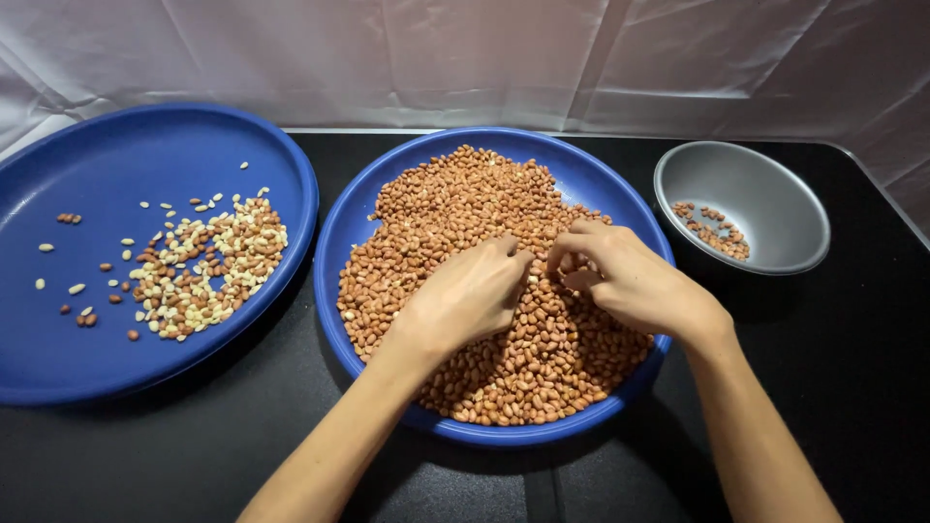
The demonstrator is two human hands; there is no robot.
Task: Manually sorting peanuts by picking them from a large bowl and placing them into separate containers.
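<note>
On the black tabletop, a blue tray (620, 199) near its middle holds peanuts (455, 203). Both hands rest on the heap, the left hand (470, 295) and right hand (620, 276) each with fingers curled, pinching nuts.

Three dishes stand in a row on the table (852, 387): a wide plate (107, 165) at the left holding scattered nuts (203, 266), a middle plate (601, 184) heaped with peanuts (455, 208), and a bowl (765, 189) at the right with a few nuts inside. Both hands rest on the middle heap, the left hand (465, 300) just beside the right hand (625, 276). A cloth (484, 58) hangs behind the table.
</note>
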